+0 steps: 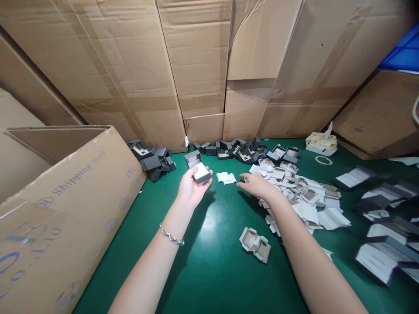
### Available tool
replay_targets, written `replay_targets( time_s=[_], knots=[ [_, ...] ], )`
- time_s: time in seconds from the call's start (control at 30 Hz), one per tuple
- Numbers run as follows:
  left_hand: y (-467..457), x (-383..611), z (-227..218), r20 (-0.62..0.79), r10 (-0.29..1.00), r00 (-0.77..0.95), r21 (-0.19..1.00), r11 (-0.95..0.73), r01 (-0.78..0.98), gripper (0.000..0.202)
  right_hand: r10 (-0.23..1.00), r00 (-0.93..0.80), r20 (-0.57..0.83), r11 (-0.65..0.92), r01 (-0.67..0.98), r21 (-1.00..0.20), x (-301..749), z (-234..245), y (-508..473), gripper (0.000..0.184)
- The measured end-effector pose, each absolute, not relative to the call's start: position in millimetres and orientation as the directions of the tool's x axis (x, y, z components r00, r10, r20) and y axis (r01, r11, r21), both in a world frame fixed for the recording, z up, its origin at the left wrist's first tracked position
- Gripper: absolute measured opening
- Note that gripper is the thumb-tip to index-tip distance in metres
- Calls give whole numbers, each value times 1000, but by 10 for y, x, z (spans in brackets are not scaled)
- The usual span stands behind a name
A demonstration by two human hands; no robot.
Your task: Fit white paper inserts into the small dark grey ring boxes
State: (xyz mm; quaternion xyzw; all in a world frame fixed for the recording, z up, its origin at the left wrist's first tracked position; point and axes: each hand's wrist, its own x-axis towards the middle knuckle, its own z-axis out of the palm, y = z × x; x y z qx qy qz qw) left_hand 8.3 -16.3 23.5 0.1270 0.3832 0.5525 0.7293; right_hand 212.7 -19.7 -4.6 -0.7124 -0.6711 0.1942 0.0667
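My left hand (191, 188) holds a small dark grey jewellery box (197, 166), lid open, with a white inner pad showing. A silver bracelet sits on that wrist. My right hand (257, 185) reaches forward palm down with fingers stretched out, holding nothing, just right of a small white folded card (226, 177) on the green table (212, 261). Beside that hand lies a heap of white and beige card inserts (304, 196).
More grey boxes sit piled at the back left (153, 160) and along the cardboard wall (235, 149). A large open carton (65, 209) stands at left. Flat dark trays with white cards (379, 257) lie at right. A loose beige insert (255, 244) lies near my right arm.
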Motion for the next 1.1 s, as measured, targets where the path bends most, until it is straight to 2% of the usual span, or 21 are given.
replay_targets(
  time_s=[0.07, 0.13, 0.2, 0.27, 0.33, 0.47, 0.67, 0.83, 0.97, 1.1],
  knots=[
    [-165, 84, 239, -425, 900, 98, 608, 364, -706, 20, 991, 5, -132, -60, 909, -412, 2149, 63, -210, 41],
    [-165, 85, 241, -430, 897, 99, 608, 369, -703, 20, 996, 79, -48, -92, 898, -429, 2223, 152, -217, 35],
    [-163, 86, 240, -432, 897, 98, 608, 369, -703, 20, 973, 228, 45, -198, 913, -356, 2356, 195, -222, 33],
    [-161, 88, 238, -426, 899, 100, 609, 366, -703, 19, 931, 349, 104, -320, 921, -225, 2530, 183, -227, 37],
    [-161, 89, 235, -418, 901, 113, 612, 372, -698, 19, 897, 431, 94, -418, 899, -131, 2707, 125, -232, 39],
    [-168, 90, 235, -406, 902, 150, 629, 394, -670, 18, 826, 562, -37, -563, 821, -93, 2940, -24, -229, 43],
    [-199, 106, 234, -391, 898, 201, 650, 424, -630, 18, 837, 542, -77, -546, 836, -55, 2970, -135, -204, 43],
    [-215, 122, 236, -384, 897, 221, 651, 433, -624, 20, 831, 556, -19, -553, 823, -129, 3006, -133, -154, 40],
    [-200, 110, 219, -369, 899, 237, 656, 433, -618, 25, 813, 581, 46, -549, 790, -272, 3078, -107, -125, 13],
    [-209, 105, 213, -336, 900, 276, 692, 435, -576, 29, 798, 543, 262, -399, 802, -446, 3117, -38, -164, 14]
  ],
)
